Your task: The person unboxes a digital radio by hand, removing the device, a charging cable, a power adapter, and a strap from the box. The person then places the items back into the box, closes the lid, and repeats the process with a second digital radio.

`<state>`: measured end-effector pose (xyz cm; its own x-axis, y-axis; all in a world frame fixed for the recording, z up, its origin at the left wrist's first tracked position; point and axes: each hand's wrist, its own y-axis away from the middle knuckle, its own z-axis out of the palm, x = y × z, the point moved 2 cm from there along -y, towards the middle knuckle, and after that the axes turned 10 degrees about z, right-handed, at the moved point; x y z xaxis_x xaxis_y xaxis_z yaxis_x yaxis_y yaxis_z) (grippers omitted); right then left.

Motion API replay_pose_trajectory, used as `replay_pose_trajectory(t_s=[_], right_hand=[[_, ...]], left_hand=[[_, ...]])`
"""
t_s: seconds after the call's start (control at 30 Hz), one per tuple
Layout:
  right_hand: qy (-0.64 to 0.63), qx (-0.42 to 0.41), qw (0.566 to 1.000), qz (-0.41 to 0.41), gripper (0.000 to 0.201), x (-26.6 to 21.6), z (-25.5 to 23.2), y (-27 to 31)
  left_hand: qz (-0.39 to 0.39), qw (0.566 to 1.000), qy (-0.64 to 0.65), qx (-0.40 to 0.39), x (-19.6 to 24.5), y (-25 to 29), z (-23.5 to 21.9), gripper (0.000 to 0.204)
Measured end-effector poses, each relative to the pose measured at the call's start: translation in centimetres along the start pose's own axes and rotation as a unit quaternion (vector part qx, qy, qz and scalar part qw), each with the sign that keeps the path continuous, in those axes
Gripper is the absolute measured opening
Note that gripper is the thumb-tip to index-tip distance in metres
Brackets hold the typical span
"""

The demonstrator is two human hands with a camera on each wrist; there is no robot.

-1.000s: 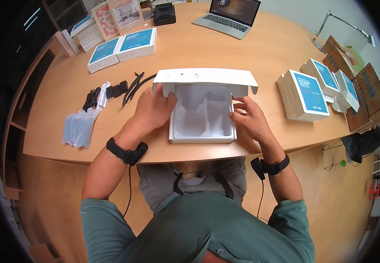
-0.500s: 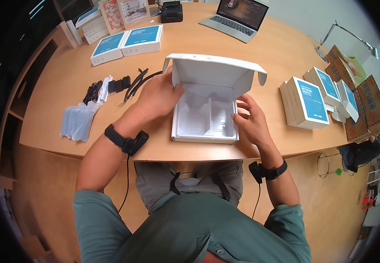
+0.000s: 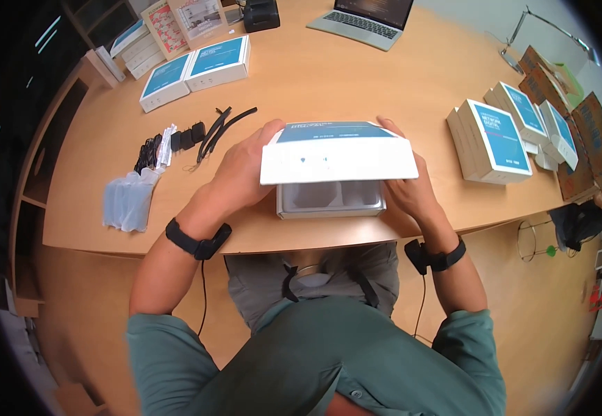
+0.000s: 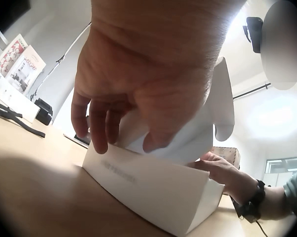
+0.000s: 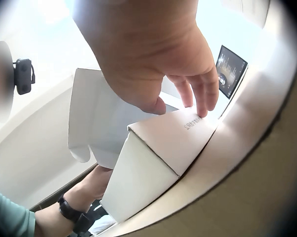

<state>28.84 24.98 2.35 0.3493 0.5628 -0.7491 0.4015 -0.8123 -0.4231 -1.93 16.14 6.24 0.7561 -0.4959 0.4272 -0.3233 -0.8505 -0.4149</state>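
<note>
A white box (image 3: 330, 213) stands near the table's front edge, a moulded insert (image 3: 311, 197) with compartments showing inside. Its hinged lid (image 3: 337, 161) tilts forward over it, part way down, with the blue top facing up. At the left side, my left hand (image 3: 244, 168) touches the box, its fingers loosely bent and the thumb spread from them in the left wrist view. On the opposite side is my right hand (image 3: 412, 191). Its fingertips rest against the side wall in the right wrist view, thumb at the upper edge. Part of the compartments is hidden beneath the lid.
Blue-topped boxes stand at the right (image 3: 499, 142) and back left (image 3: 218, 62). Left lie black straps (image 3: 212, 139), black adapters (image 3: 188, 136), cables (image 3: 150, 154) and translucent bags (image 3: 126, 201). Behind are a laptop (image 3: 356, 31) and a lamp (image 3: 557, 31); cardboard cartons (image 3: 596, 132) sit far right.
The lid was lowered a second ago, rose and opened wider half a second ago, and now leans further forward over the box. My right hand has shifted from the front right side toward the lid's side.
</note>
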Motion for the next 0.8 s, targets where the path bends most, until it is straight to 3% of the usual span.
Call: replay_pose_trajectory(t_s=[0.03,0.07,0.2,0.3,0.37,0.47,0.57,0.63,0.67,0.7,0.8], right_hand=[[0.018,-0.033,0.999,0.029,0.058,-1.2,-0.5,0.3],[0.015,-0.049,0.997,0.051,0.055,-1.5,-0.8,0.3],[-0.043,-0.108,0.987,0.114,0.054,-0.8,-1.4,0.7],[-0.096,-0.156,0.972,0.144,0.052,-0.3,-1.8,1.0],[-0.097,-0.165,0.967,0.171,0.051,-0.3,-2.1,1.5],[-0.09,-0.157,0.965,0.189,0.051,0.5,-2.8,2.7],[-0.108,-0.109,0.981,0.121,0.055,1.1,-3.9,4.9],[-0.09,-0.127,0.981,0.119,0.058,0.7,-4.2,6.6],[-0.079,-0.147,0.974,0.155,0.057,0.5,-4.1,7.5],[-0.048,-0.138,0.984,0.102,0.057,0.8,-3.5,8.0],[-0.05,-0.085,0.987,0.129,0.059,-0.6,-1.8,9.3]], left_hand=[[0.068,0.998,0.001,0.01,0.7,0.0,-0.5,0.057],[0.024,0.998,0.036,-0.039,1.3,-0.2,-1.0,0.063],[0.035,0.997,0.019,-0.064,0.6,1.7,-1.3,0.065],[-0.025,0.991,0.056,-0.121,0.2,2.7,-0.9,0.068],[-0.063,0.986,0.116,-0.105,0.3,3.4,-0.4,0.066],[-0.119,0.987,0.096,-0.058,0.9,4.6,-1.2,0.069],[-0.086,0.979,0.186,-0.008,2.4,6.2,-1.6,0.07],[-0.09,0.982,0.163,-0.038,4.1,6.7,-0.8,0.079],[-0.046,0.996,0.063,-0.05,4.6,6.9,0.2,0.083],[-0.002,0.997,-0.037,-0.062,4.9,7.0,1.2,0.087],[0.005,0.999,-0.031,-0.021,4.4,7.5,3.8,0.087]])
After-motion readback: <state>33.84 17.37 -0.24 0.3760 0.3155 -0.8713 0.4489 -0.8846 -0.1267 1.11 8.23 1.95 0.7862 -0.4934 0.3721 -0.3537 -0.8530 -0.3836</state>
